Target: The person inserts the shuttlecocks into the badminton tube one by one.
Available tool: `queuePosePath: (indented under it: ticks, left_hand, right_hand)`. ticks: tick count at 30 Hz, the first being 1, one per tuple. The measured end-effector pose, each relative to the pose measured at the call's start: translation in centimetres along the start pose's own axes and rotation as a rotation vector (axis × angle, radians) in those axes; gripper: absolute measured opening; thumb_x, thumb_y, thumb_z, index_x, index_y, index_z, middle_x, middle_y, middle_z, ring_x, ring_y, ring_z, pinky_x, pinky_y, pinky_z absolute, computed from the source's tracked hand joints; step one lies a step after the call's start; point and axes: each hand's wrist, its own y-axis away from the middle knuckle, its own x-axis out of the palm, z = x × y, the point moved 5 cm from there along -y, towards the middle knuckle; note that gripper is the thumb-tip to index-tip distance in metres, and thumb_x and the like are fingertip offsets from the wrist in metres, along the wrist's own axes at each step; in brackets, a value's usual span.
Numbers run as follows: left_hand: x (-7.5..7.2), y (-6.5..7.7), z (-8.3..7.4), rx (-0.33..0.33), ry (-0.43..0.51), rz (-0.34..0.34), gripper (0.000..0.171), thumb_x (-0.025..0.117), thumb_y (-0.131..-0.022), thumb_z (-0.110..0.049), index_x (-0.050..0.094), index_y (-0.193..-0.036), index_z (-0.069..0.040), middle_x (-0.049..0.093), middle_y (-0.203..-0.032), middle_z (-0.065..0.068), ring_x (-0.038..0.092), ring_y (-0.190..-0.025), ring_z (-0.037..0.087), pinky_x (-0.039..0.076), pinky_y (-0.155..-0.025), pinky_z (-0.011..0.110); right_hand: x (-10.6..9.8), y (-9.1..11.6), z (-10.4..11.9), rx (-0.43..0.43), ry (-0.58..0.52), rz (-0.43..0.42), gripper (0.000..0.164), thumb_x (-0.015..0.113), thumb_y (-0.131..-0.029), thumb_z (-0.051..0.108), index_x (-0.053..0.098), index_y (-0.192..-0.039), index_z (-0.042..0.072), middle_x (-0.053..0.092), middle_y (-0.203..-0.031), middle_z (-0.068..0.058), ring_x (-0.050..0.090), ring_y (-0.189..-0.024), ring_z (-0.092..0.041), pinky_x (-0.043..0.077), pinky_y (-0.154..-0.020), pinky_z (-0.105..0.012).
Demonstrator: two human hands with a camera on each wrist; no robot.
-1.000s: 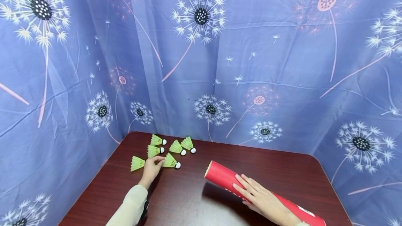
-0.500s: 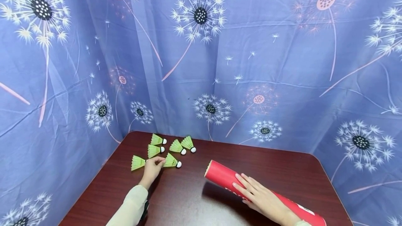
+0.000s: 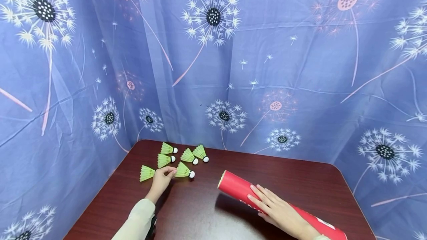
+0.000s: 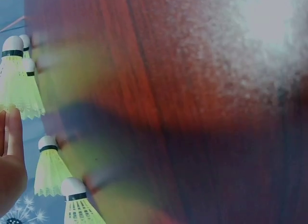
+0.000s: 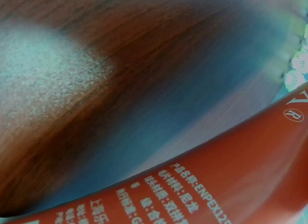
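Observation:
My left hand (image 3: 161,182) pinches the feathered skirt of a yellow-green shuttlecock (image 3: 182,171) between thumb and fingertips. Its white cork points right; in the left wrist view, fingertips touch the skirt's edge. Beside that hand, another shuttlecock (image 3: 146,173) lies with its cork hidden behind the fingers. My right hand (image 3: 279,212) lies across a long red shuttlecock tube (image 3: 234,185), fingers over its upper side. The tube slants from lower right to upper left, its left end raised above its shadow. In the right wrist view, white printing marks the tube (image 5: 231,166).
Several more shuttlecocks lie at the back left of the dark red-brown table (image 3: 197,210), including a pair side by side (image 3: 187,155). A blue dandelion-print curtain (image 3: 253,55) encloses the back and sides.
The shuttlecock in my left hand has shifted slightly right, its cork now a little off the table. The right hand and red tube look unmoved.

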Motion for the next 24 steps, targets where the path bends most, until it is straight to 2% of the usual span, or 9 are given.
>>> queuePosePath:
  ticks: [4,6,10,12,14,16,19,21,24]
  left_hand:
    - [0.0,-0.1,-0.9,-0.018,0.041,0.015,0.006,0.071,-0.084,0.000,0.072,-0.086,0.005,0.069,-0.074,0.016,0.066,-0.065,0.026,0.050,-0.058,0.018]
    - [0.0,0.1,-1.6,-0.025,0.060,0.023,0.006,0.070,-0.084,0.001,0.072,-0.087,0.005,0.069,-0.076,0.018,0.068,-0.068,0.031,0.053,-0.060,0.023]
    - [0.1,0.6,-3.9,-0.001,0.115,0.048,0.006,0.068,-0.085,0.006,0.070,-0.088,0.010,0.068,-0.080,0.025,0.068,-0.070,0.036,0.057,-0.064,0.035]
    - [0.2,0.7,-4.9,0.010,0.149,0.061,0.006,0.067,-0.084,0.008,0.068,-0.088,0.013,0.067,-0.081,0.028,0.069,-0.070,0.034,0.057,-0.065,0.037]
    - [0.5,0.7,-5.2,0.013,0.176,0.082,0.007,0.067,-0.085,0.007,0.068,-0.089,0.013,0.068,-0.081,0.025,0.069,-0.070,0.025,0.057,-0.065,0.032]
    - [1.0,0.6,-4.7,-0.010,0.198,0.089,0.008,0.068,-0.085,0.004,0.069,-0.089,0.011,0.069,-0.082,0.021,0.068,-0.070,0.017,0.057,-0.067,0.028]
    - [1.6,0.3,-4.0,-0.018,0.196,0.091,0.008,0.069,-0.085,0.001,0.070,-0.089,0.008,0.070,-0.082,0.018,0.067,-0.069,0.012,0.056,-0.066,0.027]
    - [1.8,0.3,-4.0,-0.030,0.193,0.091,0.007,0.070,-0.084,0.001,0.071,-0.089,0.006,0.071,-0.083,0.019,0.069,-0.070,0.017,0.057,-0.068,0.032]
    - [1.8,0.6,-5.8,-0.023,0.171,0.117,0.008,0.069,-0.085,0.002,0.071,-0.091,0.007,0.071,-0.085,0.020,0.069,-0.072,0.024,0.057,-0.069,0.037]
  right_hand:
    - [-0.1,-0.1,0.0,-0.001,-0.001,0.001,0.062,0.064,-0.092,0.039,0.044,-0.145,0.014,0.038,-0.150,-0.012,0.042,-0.132,-0.031,0.013,-0.114,-0.022]
    - [-0.1,-0.1,0.1,-0.003,0.001,0.005,0.059,0.059,-0.094,0.040,0.044,-0.145,0.014,0.039,-0.150,-0.012,0.042,-0.131,-0.031,0.013,-0.115,-0.022]
    - [-0.1,0.1,0.2,0.003,0.016,0.021,0.055,0.050,-0.098,0.044,0.043,-0.145,0.015,0.039,-0.150,-0.012,0.042,-0.132,-0.029,0.012,-0.114,-0.021]
    - [-0.1,0.1,0.2,0.009,0.021,0.022,0.055,0.049,-0.098,0.044,0.044,-0.145,0.016,0.039,-0.150,-0.011,0.041,-0.132,-0.029,0.012,-0.114,-0.019]
    - [-0.1,0.0,0.1,0.010,0.021,0.017,0.055,0.049,-0.098,0.044,0.044,-0.145,0.016,0.039,-0.150,-0.011,0.041,-0.132,-0.029,0.012,-0.113,-0.019]
    - [-0.1,-0.1,0.1,0.009,0.020,0.010,0.053,0.046,-0.099,0.043,0.044,-0.145,0.016,0.039,-0.150,-0.011,0.041,-0.132,-0.029,0.012,-0.114,-0.020]
    - [-0.2,-0.1,0.1,0.002,0.016,-0.007,0.052,0.039,-0.101,0.044,0.045,-0.144,0.014,0.039,-0.150,-0.011,0.042,-0.131,-0.030,0.013,-0.114,-0.021]
    - [-0.2,-0.2,0.1,-0.001,0.011,-0.008,0.053,0.044,-0.100,0.043,0.044,-0.144,0.014,0.039,-0.150,-0.012,0.042,-0.131,-0.031,0.013,-0.115,-0.022]
    - [-0.1,-0.1,0.1,-0.002,0.007,0.001,0.060,0.061,-0.094,0.039,0.043,-0.145,0.014,0.038,-0.150,-0.012,0.042,-0.132,-0.031,0.012,-0.115,-0.022]
